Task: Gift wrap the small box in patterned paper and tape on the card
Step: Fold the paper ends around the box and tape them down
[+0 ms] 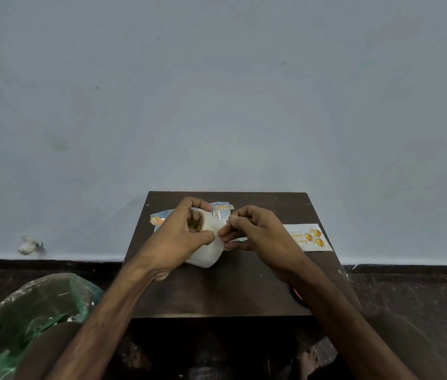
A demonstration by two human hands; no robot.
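**Tape Sought Over a Half-Wrapped Gift**

A plain grey wall point(216, 91) filled most of the view. Against it stood a small dark surface point(244, 292), which carried everything the job needed within easy reach. A bin lined with a green bag point(38, 311) sat low on the person's left, probably there for offcuts.

Both arms reached to the far half of the surface. The left grip point(186, 234) was clenched round a wide pale roll point(208, 253) of tape, with the thumb on its near side and the fingers curled over the top. This steadied the roll and tilted it toward the other hand. The right grip point(255, 231) pinched at the roll's outer wrap with thumb and forefinger, and the other fingers were curled. It looked like a hunt for the free end, so the step in hand was likely pulling a strip.

The paper point(162, 218), blue with small bears, lay flat under and behind the hands, with only its far edges showing. The card point(308, 237), printed with gold balloons, lay face up at the right edge, well apart from the paper and apparently set aside until the wrapping was closed.

The box point(216, 215) was almost wholly hidden. A white printed patch just beyond the roll seemed to be one of its faces, resting on the paper. Whether any fold was already taped could not be told.

A small white scrap point(29, 245) lay on the floor by the wall.
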